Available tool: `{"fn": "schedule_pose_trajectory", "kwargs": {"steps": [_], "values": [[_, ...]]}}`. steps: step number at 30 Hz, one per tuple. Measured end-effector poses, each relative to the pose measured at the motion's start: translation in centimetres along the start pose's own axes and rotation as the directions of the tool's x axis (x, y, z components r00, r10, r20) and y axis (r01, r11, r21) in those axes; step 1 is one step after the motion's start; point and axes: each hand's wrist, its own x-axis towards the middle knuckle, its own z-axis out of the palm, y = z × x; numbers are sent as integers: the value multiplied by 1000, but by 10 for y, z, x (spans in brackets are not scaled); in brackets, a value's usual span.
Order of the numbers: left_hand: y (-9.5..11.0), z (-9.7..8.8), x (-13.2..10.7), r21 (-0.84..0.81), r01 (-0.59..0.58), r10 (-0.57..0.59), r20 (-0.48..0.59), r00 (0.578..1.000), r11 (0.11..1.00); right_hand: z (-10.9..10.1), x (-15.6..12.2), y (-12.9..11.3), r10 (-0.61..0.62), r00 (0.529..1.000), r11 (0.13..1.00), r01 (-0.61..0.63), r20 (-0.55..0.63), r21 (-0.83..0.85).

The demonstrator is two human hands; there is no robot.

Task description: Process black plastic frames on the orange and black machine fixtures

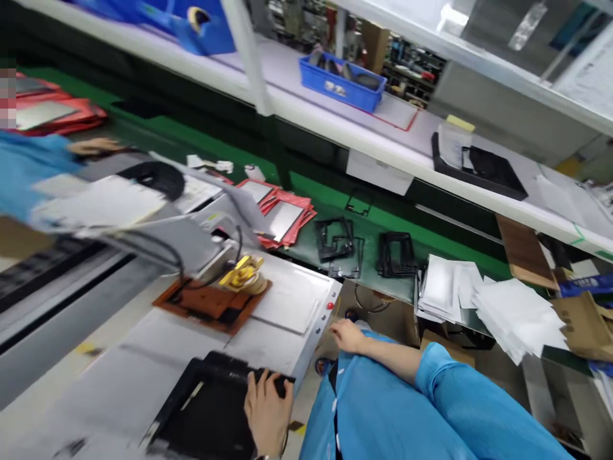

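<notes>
My left hand (269,409) lies with spread fingers over the right edge of a black tray-like fixture (211,409) on the white machine bed. A flat black panel fills the fixture's middle. My right hand (347,336) hangs just off the machine's side, near its small buttons (324,314). Its fingers are loosely curled, and nothing shows in them. Further back on the bed, a brown-red framed plate (201,305) sits beneath a yellow clamp-like part (243,273).
Black plastic frames (396,253), red sleeves with grey panels (286,220) and white sheets (520,316) lie on the green bench. A white shelf carries a blue bin (342,83). At the left, a co-worker's blue sleeve (36,166) shows behind the machine.
</notes>
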Motion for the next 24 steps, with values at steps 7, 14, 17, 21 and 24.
{"fn": "schedule_pose_trajectory", "kwargs": {"steps": [7, 14, 17, 21, 24], "values": [[-6, 30, 4, -119, 92, -90, 23, 996, 989, -105, -31, 146, 427, 854, 892, -452, -298, -19], [48, 44, 21, -205, 218, -224, -4, 975, 954, -179, -42, 243, 473, 789, 855, -519, -392, -14], [80, 58, 29, -260, 226, -224, 39, 974, 939, -180, -13, 245, 412, 829, 898, -439, -378, 17], [119, 82, 31, -316, 293, -264, 132, 956, 903, -166, 67, 222, 362, 874, 932, -350, -325, 95], [142, 94, 22, -338, 365, -303, 224, 926, 868, -156, 143, 196, 447, 844, 894, -412, -295, 176]]}}
